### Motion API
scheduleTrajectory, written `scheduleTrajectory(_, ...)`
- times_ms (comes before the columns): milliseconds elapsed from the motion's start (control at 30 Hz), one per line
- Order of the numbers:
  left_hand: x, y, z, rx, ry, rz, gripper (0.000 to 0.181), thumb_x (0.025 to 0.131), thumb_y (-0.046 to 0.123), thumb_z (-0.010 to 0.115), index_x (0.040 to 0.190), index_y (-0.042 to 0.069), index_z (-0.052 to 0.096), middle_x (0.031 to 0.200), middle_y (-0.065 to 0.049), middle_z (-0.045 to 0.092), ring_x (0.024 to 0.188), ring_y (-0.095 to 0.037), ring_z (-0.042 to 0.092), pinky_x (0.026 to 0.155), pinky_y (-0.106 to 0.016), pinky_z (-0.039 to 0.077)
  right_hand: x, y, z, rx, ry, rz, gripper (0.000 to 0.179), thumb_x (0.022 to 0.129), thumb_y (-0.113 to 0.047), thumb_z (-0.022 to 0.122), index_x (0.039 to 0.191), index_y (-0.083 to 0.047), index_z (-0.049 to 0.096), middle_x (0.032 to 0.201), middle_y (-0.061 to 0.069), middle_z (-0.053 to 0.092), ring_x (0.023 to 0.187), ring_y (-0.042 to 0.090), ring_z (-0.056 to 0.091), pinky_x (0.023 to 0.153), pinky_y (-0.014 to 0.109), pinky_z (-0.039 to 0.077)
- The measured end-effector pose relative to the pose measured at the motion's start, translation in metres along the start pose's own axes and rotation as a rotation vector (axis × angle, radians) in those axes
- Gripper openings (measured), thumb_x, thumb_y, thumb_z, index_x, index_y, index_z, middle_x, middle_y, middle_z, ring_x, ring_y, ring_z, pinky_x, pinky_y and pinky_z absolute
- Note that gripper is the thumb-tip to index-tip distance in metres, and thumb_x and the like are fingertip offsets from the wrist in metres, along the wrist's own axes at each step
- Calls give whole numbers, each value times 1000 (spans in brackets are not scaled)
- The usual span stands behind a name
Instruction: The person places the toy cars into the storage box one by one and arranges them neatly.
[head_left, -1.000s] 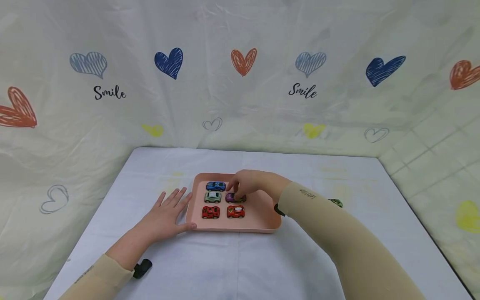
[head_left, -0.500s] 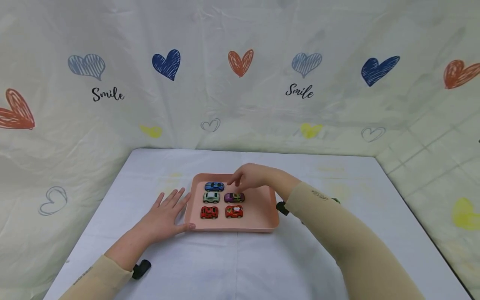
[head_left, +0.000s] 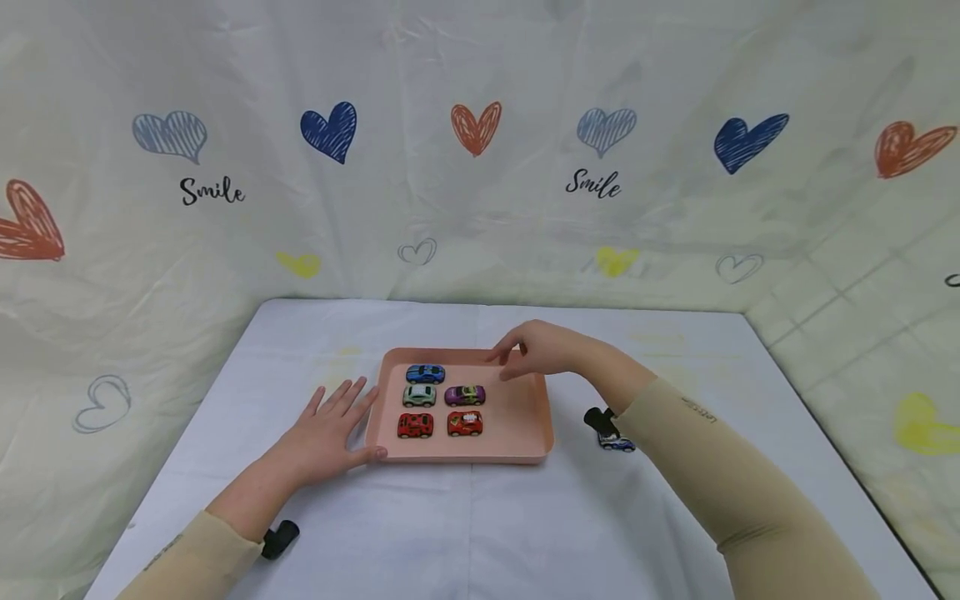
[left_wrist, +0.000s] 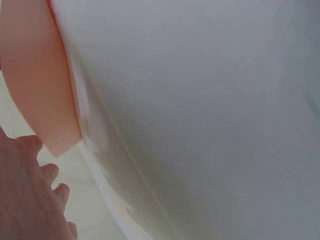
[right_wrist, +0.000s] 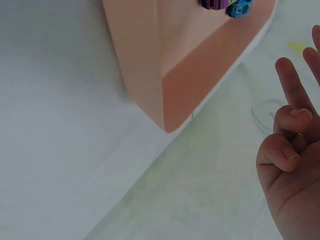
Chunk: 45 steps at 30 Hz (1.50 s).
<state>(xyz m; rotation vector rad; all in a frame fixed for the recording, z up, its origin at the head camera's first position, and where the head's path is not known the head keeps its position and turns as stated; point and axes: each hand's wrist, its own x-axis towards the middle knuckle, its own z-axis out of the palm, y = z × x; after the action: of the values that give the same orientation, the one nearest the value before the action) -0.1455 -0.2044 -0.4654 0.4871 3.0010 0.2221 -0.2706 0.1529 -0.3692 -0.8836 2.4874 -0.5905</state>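
A pink tray (head_left: 517,429) lies on the table with several toy cars in it. At its back left is a blue toy car (head_left: 425,374), with a pale green toy car (head_left: 419,396) just in front. Beside that sits a purple toy car (head_left: 465,396). Two red toy cars, one plain red (head_left: 416,425) and one with a white patch (head_left: 465,423), form the front row. Fingers spread, my left hand (head_left: 322,437) rests against the tray's left edge. Over the tray's back right part hangs my right hand (head_left: 551,346), holding nothing, some fingers extended and others bent.
Right of the tray, on the white-covered table (head_left: 465,542), another toy car (head_left: 617,442) is partly hidden by the black wrist camera (head_left: 602,421). A curtain with printed hearts (head_left: 476,129) hangs behind the table.
My right hand has left the purple car, rising and moving right and away from it. The car stays in the tray. My left hand holds its place.
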Motion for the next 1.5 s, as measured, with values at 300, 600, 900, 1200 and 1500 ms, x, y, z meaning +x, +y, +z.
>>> scheduleTrajectory(300,-1,1,-2,-4,-1,-3,101,83,72,60,159,15,25,164,-13,19,150,-38,15,119,-61,4,-42,30,2,1,32,27,28,88,-32,77,116,-31,73,106,-5,69,80,18,51,63,31,48)
scheduleTrajectory(600,0,-1,2,-1,-1,2,102,82,74,59,159,17,23,165,-12,18,150,-37,14,119,-61,3,-91,67,11,2,29,86,33,87,-30,78,119,-28,73,106,-4,68,75,17,49,60,28,45)
scheduleTrajectory(900,1,-3,2,-3,-3,4,101,83,72,60,159,16,23,165,-12,17,150,-37,13,119,-61,2,-120,86,15,3,19,154,34,88,-28,77,121,-22,73,106,0,68,78,18,49,63,29,45)
scheduleTrajectory(1200,2,-3,2,4,-13,5,102,83,75,57,159,17,22,165,-11,17,151,-36,13,119,-60,2,-131,93,27,11,-22,212,34,85,-25,79,118,-22,74,112,-3,67,74,15,53,63,30,49)
scheduleTrajectory(1500,2,0,-3,-14,-16,1,101,84,72,59,159,16,23,165,-12,18,150,-37,13,119,-60,2,-133,99,39,-132,-20,191,32,83,-25,80,115,-26,76,117,-2,69,111,24,63,92,46,52)
